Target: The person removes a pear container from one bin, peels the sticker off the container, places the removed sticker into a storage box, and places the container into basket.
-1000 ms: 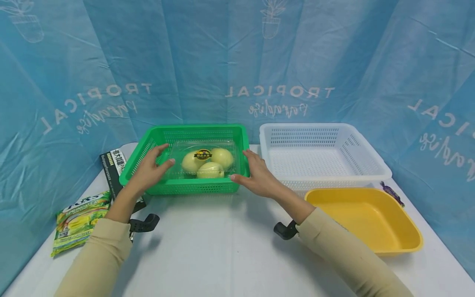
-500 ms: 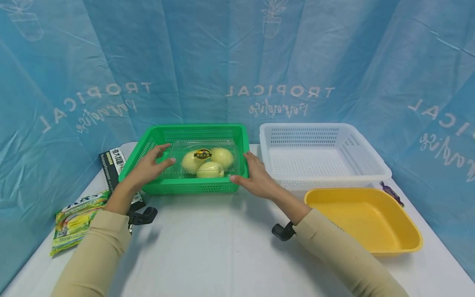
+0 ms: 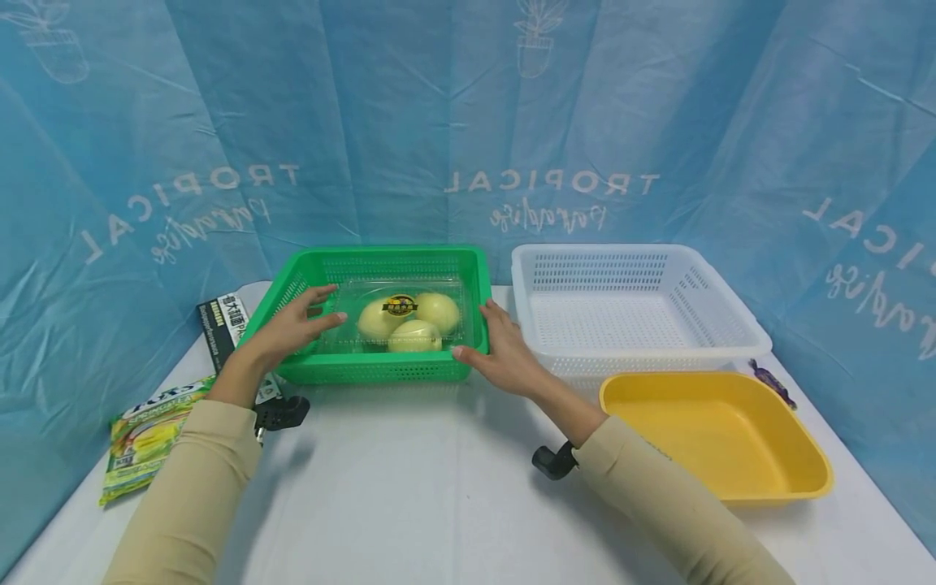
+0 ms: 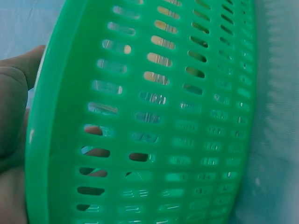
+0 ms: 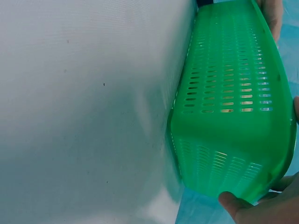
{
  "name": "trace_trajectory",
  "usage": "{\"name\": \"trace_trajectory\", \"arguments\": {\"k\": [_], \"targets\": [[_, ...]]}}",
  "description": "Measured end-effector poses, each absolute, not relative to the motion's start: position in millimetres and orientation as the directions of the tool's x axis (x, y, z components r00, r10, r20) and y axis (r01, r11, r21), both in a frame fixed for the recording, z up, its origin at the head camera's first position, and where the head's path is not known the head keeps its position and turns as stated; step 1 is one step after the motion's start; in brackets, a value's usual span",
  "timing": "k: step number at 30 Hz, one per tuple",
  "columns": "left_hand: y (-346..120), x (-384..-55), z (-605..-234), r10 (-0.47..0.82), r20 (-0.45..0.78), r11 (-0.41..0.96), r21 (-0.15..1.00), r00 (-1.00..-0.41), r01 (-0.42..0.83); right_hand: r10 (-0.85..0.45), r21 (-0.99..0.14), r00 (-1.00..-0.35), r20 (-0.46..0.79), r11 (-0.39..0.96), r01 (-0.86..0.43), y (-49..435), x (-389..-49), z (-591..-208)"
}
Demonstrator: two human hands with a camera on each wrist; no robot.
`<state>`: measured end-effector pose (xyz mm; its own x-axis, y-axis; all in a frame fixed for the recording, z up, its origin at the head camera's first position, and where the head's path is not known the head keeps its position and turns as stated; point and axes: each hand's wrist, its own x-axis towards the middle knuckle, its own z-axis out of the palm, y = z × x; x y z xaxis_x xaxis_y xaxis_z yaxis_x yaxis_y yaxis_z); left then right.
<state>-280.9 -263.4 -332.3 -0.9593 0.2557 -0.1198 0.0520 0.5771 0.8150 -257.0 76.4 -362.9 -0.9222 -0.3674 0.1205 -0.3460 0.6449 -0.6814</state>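
A green basket (image 3: 387, 370) with slotted walls stands on the table. Inside it lies a clear plastic fruit box (image 3: 344, 329) with a black and yellow label, holding several pale round fruits (image 3: 436, 313). Over the basket's left part is my left hand (image 3: 288, 325), its thumb and fingers spread apart beside the box's left end. In the left wrist view, the basket wall partly hides that hand. My right hand (image 3: 506, 349) touches the basket's front right corner, thumb near the front rim, fingers along the right side. A fingertip meets the outer wall in the right wrist view.
To the right stand a white slotted basket (image 3: 643, 352) and a yellow tub (image 3: 720, 431). A purple wrapped candy (image 3: 773, 382) lies behind the tub. On the left are a black pasta box (image 3: 219, 333) and a green and yellow packet (image 3: 149, 443). A blue curtain (image 3: 409, 146) hangs behind.
Both wrists have shifted slightly, with the left forearm a little higher and the right forearm a little to the left. The basket and the fruit box stay in place.
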Motion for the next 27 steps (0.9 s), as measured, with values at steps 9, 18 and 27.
{"name": "trace_trajectory", "arguments": {"k": [9,18,27], "targets": [[-266,-288,-335,0.276,-0.162,0.596,0.802,-0.947,0.037,-0.357,-0.690,-0.926,0.124,0.639,-0.339,74,-260,-366],[-268,-291,-336,0.289,-0.182,0.589,0.808,-0.940,0.024,-0.366,-0.682,-0.919,0.143,0.636,-0.360,74,-263,-369],[-264,-292,-336,0.284,-0.195,0.600,0.800,-0.939,0.015,-0.361,-0.687,-0.923,0.132,0.639,-0.348,74,-268,-370]]}}
